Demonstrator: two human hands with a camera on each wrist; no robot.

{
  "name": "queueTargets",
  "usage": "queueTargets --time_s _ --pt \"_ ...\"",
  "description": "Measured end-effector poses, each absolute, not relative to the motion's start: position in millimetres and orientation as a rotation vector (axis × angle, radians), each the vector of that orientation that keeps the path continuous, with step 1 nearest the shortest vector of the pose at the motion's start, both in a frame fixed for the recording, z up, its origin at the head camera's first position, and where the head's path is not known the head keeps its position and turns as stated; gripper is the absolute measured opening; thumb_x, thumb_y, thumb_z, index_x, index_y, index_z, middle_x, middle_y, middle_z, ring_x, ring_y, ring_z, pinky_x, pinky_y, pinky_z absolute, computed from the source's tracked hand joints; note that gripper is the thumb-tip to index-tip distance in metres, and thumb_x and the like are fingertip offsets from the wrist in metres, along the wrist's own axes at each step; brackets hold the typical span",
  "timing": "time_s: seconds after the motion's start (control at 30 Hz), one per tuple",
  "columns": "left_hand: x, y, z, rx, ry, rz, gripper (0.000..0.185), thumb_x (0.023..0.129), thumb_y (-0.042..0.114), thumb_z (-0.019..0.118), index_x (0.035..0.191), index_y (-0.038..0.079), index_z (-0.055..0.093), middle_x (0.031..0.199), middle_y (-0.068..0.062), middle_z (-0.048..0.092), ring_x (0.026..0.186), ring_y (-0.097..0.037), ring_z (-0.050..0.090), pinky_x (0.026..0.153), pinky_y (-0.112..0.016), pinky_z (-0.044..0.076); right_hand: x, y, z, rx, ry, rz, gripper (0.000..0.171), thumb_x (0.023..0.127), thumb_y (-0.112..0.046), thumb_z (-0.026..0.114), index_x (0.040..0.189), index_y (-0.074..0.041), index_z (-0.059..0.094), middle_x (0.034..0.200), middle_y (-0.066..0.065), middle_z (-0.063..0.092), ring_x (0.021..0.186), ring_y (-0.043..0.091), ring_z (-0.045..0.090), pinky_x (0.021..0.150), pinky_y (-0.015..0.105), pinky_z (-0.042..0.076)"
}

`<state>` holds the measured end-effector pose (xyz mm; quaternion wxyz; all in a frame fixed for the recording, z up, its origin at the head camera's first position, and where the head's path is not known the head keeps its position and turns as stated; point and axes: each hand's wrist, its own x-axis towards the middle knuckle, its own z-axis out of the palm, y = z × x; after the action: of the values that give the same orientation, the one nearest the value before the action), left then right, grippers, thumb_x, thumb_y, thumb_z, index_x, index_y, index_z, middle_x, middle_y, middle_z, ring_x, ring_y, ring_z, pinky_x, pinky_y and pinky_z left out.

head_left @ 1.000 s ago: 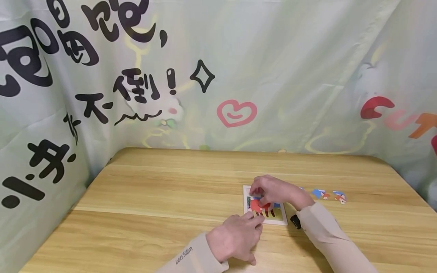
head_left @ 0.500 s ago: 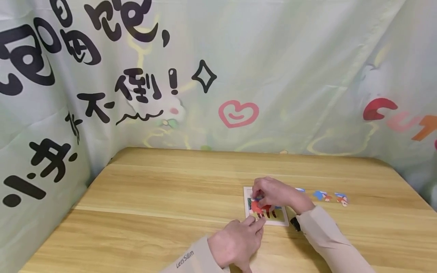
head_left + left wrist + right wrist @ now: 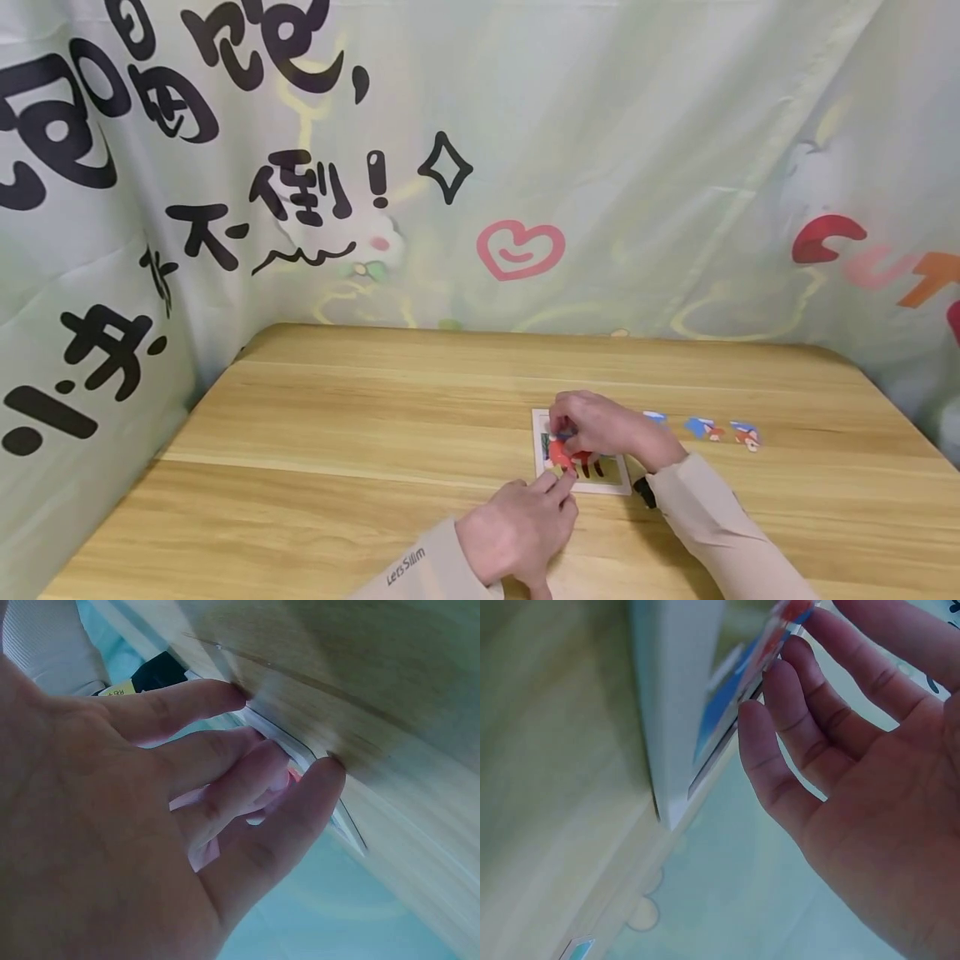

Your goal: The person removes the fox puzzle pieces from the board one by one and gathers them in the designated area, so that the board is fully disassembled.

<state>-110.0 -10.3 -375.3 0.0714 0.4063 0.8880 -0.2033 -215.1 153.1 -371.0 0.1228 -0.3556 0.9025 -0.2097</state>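
Two hands work the white-framed square jigsaw board [image 3: 582, 483]. I read my right hand [image 3: 596, 427], fingers nearly straight, pressing a red piece [image 3: 560, 452] into it; left hand [image 3: 517, 525] fingertips, slightly spread, steady its near edge. Beyond the right fingers, three loose blue pieces [image 3: 702, 428] remain unplaced.

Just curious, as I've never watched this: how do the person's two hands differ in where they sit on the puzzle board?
The right hand lies over the puzzle board, fingers on its picture; the left hand sits nearer the person, fingertips at the board's near edge. Both wear beige sleeves.
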Motion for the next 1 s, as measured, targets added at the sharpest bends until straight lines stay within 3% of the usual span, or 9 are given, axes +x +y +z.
queueTargets --time_s 0.4,0.7,1.0 --pt "-110.6 -10.3 -374.2 1.222 2.666 -0.613 0.111 0.058 0.083 0.078 0.147 0.023 0.051 0.158 0.007 0.034 0.132 -0.007 0.036 0.093 -0.025 0.048 -214.6 152.0 -370.4 -1.007 2.675 -0.555 0.025 0.081 0.004 0.080 0.086 -0.013 0.063 0.084 -0.007 0.055 0.075 0.010 0.050 0.071 0.029 0.048" --pt "-110.8 -8.7 -373.4 1.209 2.655 -0.613 0.110 0.058 0.083 0.078 0.146 0.024 0.051 0.158 0.007 0.033 0.133 -0.006 0.035 0.096 -0.026 0.047 -212.5 152.9 -369.0 -1.031 2.682 -0.569 0.028 0.081 0.003 0.080 0.084 -0.014 0.059 0.079 -0.008 0.056 0.071 0.010 0.049 0.066 0.028 0.046" --pt "-112.4 -7.0 -373.4 1.192 2.639 -0.614 0.112 0.058 0.082 0.078 0.149 0.024 0.049 0.160 0.007 0.031 0.134 -0.007 0.034 0.098 -0.028 0.047 -215.3 156.4 -367.5 -1.122 2.528 -0.803 0.025 0.084 0.016 0.066 0.079 -0.008 0.059 0.076 -0.003 0.059 0.063 0.007 0.055 0.058 0.024 0.052"
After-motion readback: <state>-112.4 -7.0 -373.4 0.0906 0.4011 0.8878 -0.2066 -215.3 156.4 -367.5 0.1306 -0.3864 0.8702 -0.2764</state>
